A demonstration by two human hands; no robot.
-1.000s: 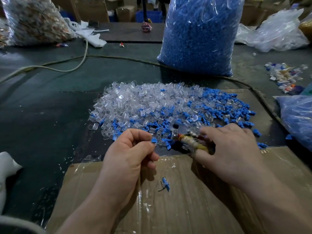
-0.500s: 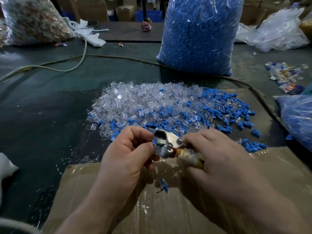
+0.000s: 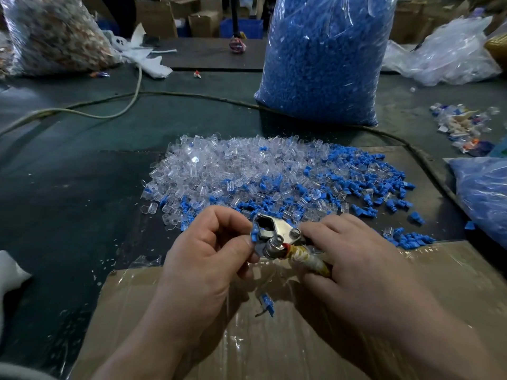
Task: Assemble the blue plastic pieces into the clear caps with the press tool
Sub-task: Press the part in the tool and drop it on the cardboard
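**Loads of tiny plastic bits on one dark bench (image 3: 68, 204)**

Far left at the back there's a bag of mixed bits (image 3: 52, 37), with a pale cable (image 3: 109, 114) snaking across in front of it. A white cloth (image 3: 11, 272) pokes in at the left edge.

Nearer the middle, the left hand (image 3: 208, 259) is curled up, with thumb and forefinger pinching a single blue piece (image 3: 254, 235) right against the left side of the press tool (image 3: 274, 231). The tool's shiny metal head points up and left, just above the far edge of the cardboard (image 3: 301, 352). I can't tell whether the piece is seated in the tool or just touching it.

Behind the hands is the heap of clear caps (image 3: 219, 171), with blue ones mixed through it. A stray blue piece (image 3: 267, 304) lies on the cardboard between the wrists.

The right hand (image 3: 365, 270) has its fingers wrapped round the tool's taped handle.

Further right the heap turns mostly into loose blue pieces (image 3: 370, 187). A big bag (image 3: 326, 56) full of them stands upright behind it. Off to the right there's a small scatter of odd parts (image 3: 461, 124), crumpled clear bags (image 3: 452, 56) at the back, and another bag of blue (image 3: 485, 193) at the edge.
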